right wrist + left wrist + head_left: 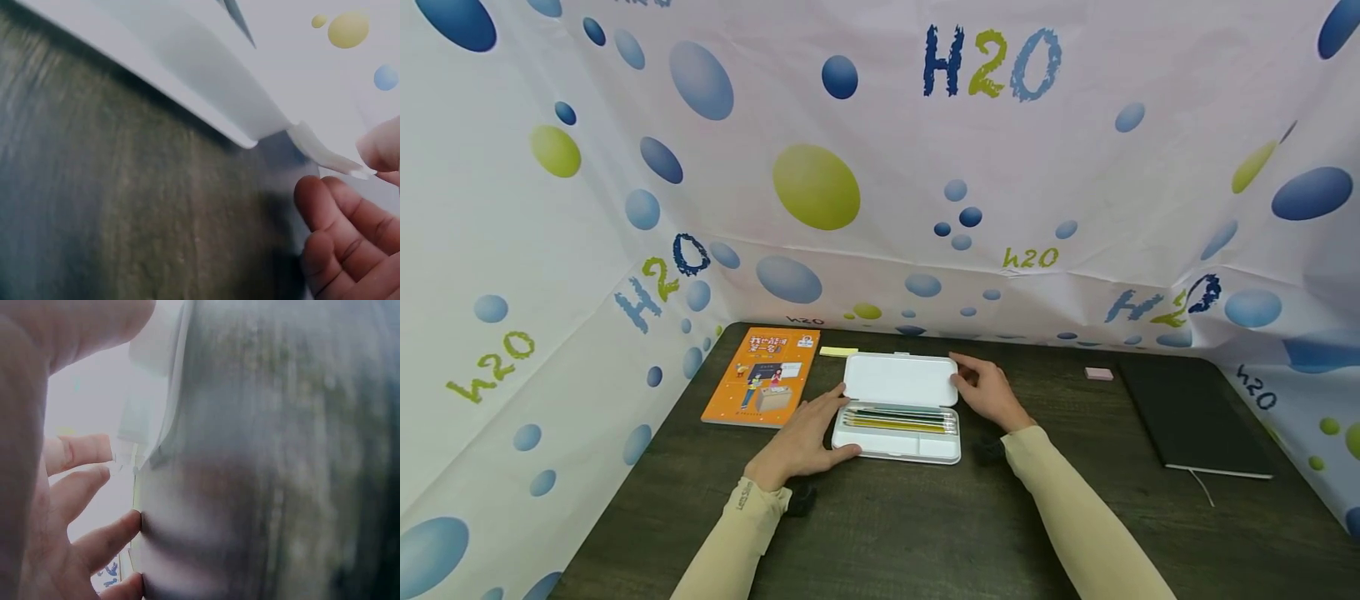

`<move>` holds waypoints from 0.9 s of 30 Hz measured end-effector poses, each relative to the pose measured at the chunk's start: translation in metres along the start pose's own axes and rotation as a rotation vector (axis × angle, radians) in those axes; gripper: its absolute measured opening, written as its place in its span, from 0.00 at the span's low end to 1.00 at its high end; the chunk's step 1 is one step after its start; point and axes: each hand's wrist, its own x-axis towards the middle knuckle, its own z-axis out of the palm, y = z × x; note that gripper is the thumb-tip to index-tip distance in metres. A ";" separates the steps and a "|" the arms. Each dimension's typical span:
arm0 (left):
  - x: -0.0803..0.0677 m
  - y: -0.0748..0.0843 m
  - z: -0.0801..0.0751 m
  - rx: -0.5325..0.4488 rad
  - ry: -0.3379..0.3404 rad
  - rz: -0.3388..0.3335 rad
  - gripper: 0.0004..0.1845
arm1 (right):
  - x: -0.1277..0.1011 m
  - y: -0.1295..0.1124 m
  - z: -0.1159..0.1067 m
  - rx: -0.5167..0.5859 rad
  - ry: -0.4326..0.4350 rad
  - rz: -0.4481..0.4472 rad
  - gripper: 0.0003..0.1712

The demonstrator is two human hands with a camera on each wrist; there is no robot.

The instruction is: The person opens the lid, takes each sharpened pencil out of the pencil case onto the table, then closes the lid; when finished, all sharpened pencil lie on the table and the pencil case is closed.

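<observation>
A white pencil case (880, 448) lies on the dark table, its lid (900, 379) swung back on the hinge. Inside, several pencils (898, 423) lie side by side in the long compartment. My left hand (801, 437) holds the left end of the case, thumb at the front edge and fingers near the hinge corner. At the lid's right edge, my right hand (992, 392) pinches the rim between thumb (380, 145) and forefinger, its other fingers curled below. The left wrist view shows the left fingers (106, 540) spread, their tips down beside the case.
An orange book (763, 375) lies to the left of the case, with a yellow strip (838, 352) behind. A pink eraser (1098, 374) and a black notebook (1195, 417) with a ribbon lie at the right. A printed white sheet (880, 275) stands around the table's back and sides.
</observation>
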 end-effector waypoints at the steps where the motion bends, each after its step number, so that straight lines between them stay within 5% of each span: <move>1: 0.000 0.000 0.000 -0.002 -0.001 0.001 0.46 | -0.001 0.000 -0.001 -0.004 -0.002 -0.004 0.27; 9: 0.000 0.000 0.000 -0.027 -0.012 0.006 0.47 | -0.013 -0.012 -0.011 -0.106 0.085 -0.004 0.25; 14: 0.001 0.000 -0.001 -0.017 -0.021 0.000 0.47 | -0.024 -0.022 -0.014 -0.151 0.110 -0.088 0.21; 27: -0.001 0.001 -0.003 -0.019 -0.023 0.003 0.47 | -0.050 -0.043 -0.015 -0.176 0.007 -0.265 0.18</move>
